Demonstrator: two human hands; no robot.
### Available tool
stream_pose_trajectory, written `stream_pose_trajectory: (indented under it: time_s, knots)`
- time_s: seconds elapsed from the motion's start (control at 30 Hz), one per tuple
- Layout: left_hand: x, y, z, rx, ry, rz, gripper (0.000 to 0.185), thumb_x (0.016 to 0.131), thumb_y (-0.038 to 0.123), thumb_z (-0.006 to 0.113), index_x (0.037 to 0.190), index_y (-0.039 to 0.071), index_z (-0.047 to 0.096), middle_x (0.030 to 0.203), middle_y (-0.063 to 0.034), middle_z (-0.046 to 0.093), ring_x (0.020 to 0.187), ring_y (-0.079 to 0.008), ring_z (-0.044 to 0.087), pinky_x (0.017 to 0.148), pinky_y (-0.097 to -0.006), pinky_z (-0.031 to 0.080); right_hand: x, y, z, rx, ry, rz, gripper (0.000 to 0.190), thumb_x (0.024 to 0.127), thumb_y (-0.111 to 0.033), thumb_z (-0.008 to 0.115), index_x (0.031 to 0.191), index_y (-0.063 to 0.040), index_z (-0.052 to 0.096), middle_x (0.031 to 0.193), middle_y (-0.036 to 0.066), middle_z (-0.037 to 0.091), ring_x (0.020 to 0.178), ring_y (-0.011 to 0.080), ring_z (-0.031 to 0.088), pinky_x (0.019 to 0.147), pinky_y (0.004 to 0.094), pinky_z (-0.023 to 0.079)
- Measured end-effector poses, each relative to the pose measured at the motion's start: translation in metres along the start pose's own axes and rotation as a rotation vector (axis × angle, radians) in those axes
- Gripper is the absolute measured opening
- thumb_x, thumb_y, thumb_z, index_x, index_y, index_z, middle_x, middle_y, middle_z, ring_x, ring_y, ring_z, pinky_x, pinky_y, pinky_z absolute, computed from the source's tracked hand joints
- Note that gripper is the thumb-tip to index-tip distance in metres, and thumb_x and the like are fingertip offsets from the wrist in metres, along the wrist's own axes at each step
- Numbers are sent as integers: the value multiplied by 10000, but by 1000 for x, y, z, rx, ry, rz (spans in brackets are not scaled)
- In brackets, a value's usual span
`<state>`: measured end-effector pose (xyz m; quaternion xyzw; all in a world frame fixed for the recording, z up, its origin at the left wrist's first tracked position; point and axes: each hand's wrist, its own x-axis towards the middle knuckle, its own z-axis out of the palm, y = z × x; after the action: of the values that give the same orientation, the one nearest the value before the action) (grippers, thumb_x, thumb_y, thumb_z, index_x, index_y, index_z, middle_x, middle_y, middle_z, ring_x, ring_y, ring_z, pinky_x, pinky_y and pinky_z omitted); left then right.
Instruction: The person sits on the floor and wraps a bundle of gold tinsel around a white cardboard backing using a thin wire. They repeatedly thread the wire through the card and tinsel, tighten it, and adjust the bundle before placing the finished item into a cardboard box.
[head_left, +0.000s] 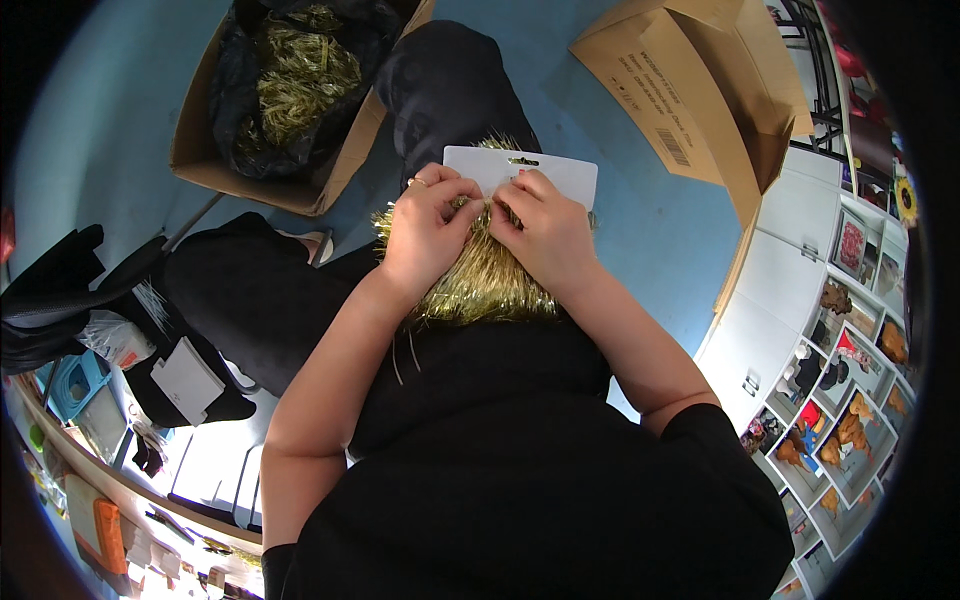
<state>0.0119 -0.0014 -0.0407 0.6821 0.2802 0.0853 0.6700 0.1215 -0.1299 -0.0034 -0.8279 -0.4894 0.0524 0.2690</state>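
Note:
A bundle of gold tinsel garland (487, 281) lies across my lap, with a white hang card (465, 159) at its far side. The card has a slot near its top edge. My left hand (435, 225) pinches at the tinsel just below the card, thumb and fingers bent together. Close beside it, my right hand (544, 225) grips at the same spot, its knuckles over the card's lower part. The fingertips nearly meet; whatever thin piece may be between them is too small to make out. Two thin pale strands (397, 364) hang below my left wrist.
At upper left stands a cardboard box (262, 191) lined with a black bag holding more gold tinsel (307, 82). An open carton (660, 112) stands upper right, before white cabinets (776, 277). On a black chair (142, 390) at left lie white cards (187, 379) and thin white ties (152, 304).

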Motion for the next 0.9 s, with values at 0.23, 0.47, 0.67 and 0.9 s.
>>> stream_pose_trajectory:
  time_s: [0.23, 0.47, 0.67, 0.9]
  knots:
    - [2, -2, 5, 62, 54, 24, 99, 807, 28, 736, 902, 2, 727, 943, -78, 616, 653, -162, 592, 594, -291, 502, 0, -5, 4, -4, -38, 161, 97, 758, -98, 737, 835, -46, 708, 854, 60, 652, 663, 247, 662, 591, 348, 537]
    - [2, -1, 6, 146, 62, 42, 99, 809, 45, 741, 899, 5, 738, 940, -91, 624, 663, -192, 600, 600, -302, 507, 12, -6, -2, -38, -209, 275, 129, 786, -132, 729, 873, -37, 728, 841, 82, 651, 693, 283, 654, 635, 359, 526]
    - [3, 14, -10, 208, -23, 45, 152, 828, 49, 749, 976, 19, 732, 970, -69, 624, 669, -125, 579, 589, -270, 472, 25, 10, -55, 201, -306, 188, 249, 833, -172, 728, 1061, -75, 702, 943, 96, 658, 894, 314, 656, 774, 408, 524]
    - [4, 36, -18, 492, 12, 301, 151, 829, 148, 756, 961, 75, 738, 977, -87, 631, 864, -290, 652, 746, -386, 541, 17, 24, -71, -23, -280, -98, 182, 814, -140, 737, 991, -98, 723, 951, 25, 653, 896, 247, 630, 783, 377, 483]
